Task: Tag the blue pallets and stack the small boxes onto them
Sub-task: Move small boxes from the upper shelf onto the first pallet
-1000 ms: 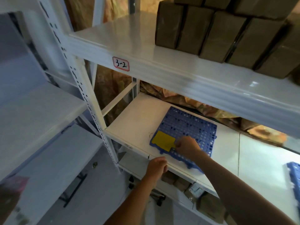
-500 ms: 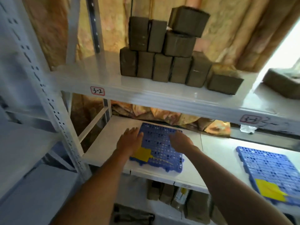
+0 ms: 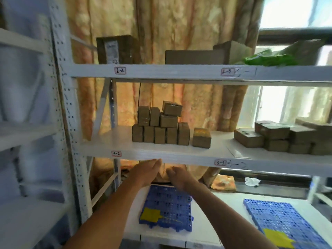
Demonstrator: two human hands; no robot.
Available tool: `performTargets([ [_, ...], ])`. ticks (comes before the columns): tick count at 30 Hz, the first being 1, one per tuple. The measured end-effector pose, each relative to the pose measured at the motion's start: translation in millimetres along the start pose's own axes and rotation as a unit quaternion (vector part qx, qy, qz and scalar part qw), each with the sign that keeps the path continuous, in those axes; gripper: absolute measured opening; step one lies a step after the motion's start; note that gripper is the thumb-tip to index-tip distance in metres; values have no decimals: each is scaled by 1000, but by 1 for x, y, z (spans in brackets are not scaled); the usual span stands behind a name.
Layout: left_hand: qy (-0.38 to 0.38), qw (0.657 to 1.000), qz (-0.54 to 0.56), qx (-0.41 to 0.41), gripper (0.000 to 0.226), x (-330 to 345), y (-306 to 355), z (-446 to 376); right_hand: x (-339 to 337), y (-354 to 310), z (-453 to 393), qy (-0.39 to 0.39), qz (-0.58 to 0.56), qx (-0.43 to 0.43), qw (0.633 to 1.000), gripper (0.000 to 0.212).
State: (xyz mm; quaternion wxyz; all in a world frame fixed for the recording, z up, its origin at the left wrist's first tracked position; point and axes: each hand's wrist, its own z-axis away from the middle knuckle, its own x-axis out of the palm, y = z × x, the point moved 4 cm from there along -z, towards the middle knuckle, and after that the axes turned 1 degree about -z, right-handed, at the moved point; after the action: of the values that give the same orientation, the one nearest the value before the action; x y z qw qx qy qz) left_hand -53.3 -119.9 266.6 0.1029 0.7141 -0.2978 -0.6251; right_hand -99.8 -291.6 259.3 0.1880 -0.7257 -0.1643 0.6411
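Note:
A blue pallet [image 3: 170,209] lies on the lower shelf with a yellow tag [image 3: 150,215] on its near left corner. A second blue pallet [image 3: 280,220] with a yellow tag [image 3: 277,237] lies to the right. Several small brown boxes [image 3: 159,128] are piled on the shelf marked 3-2, above the first pallet. My left hand [image 3: 148,169] and my right hand [image 3: 177,176] are raised side by side above the pallet's far edge, just under that shelf's front rim. Both hold nothing, fingers extended.
More brown boxes [image 3: 283,139] are stacked at the right of the middle shelf. The top shelf carries larger boxes [image 3: 116,49] and a green bag [image 3: 269,59]. A white perforated upright [image 3: 66,123] stands at the left. A curtain hangs behind.
Both hands have lifted off the tagged pallet and risen toward the middle shelf's edge. My view has tilted upward, bringing the upper shelves into sight.

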Motion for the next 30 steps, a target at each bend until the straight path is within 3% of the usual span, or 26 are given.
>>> performTargets([
  [3, 89, 995, 48, 0, 84, -37, 10, 9, -24, -20, 8, 60, -12, -29, 998, 56],
  [7, 136, 985, 102, -2, 91, -72, 13, -1, -59, -36, 13, 171, -44, -48, 983, 42],
  [13, 248, 944, 217, 6, 56, -137, -1, -63, -116, -48, -34, 350, -105, -4, 931, 38],
  [16, 277, 931, 238, 8, 60, -160, -8, -107, -142, -50, -77, 359, -188, 68, 912, 62],
  [19, 218, 941, 257, -40, 84, -168, -10, -154, -159, -53, -118, 335, -258, 110, 900, 85],
  [23, 99, 949, 293, -63, 110, -158, -8, -195, -176, -56, -171, 314, -313, 127, 887, 91],
  [26, 56, 956, 281, -63, 106, -147, -11, -211, -178, -60, -194, 276, -306, 135, 901, 85],
  [30, 79, 969, 234, -26, 92, -145, -8, -218, -175, -71, -203, 282, -264, 121, 914, 70],
])
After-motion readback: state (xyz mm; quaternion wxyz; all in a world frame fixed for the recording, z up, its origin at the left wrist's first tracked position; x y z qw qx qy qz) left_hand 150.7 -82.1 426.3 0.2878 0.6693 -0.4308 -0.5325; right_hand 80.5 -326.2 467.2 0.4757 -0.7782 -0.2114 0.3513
